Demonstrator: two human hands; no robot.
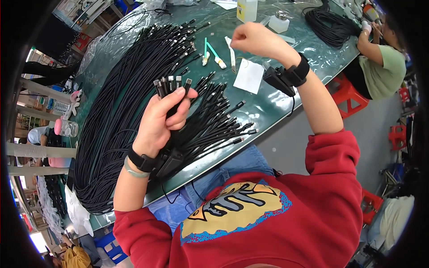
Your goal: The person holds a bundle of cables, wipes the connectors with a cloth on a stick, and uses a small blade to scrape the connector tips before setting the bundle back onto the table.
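Several black cables [171, 85] with metal plug ends stand up out of my left hand [156, 118], whose fingers are closed round them. Below and beside that hand, a bunch of similar black cables [210, 120] lies with plugs pointing right. A larger, long bundle of black cables [111, 102] curves along the table to the left. My right hand [250, 39] is raised over the far part of the table with its fingers curled in; whether anything is pinched there is hidden. Beneath it are a white cloth or paper square [249, 76] and a slim white tool [231, 53].
Two green-handled brushes [212, 51] lie mid-table on the green surface [281, 89]. Farther back stand a yellow-labelled bottle [246, 10] and a small white dispenser bottle [279, 22]. A coil of black cable [330, 27] lies near a co-worker [384, 67] at the right, by a red stool [348, 96].
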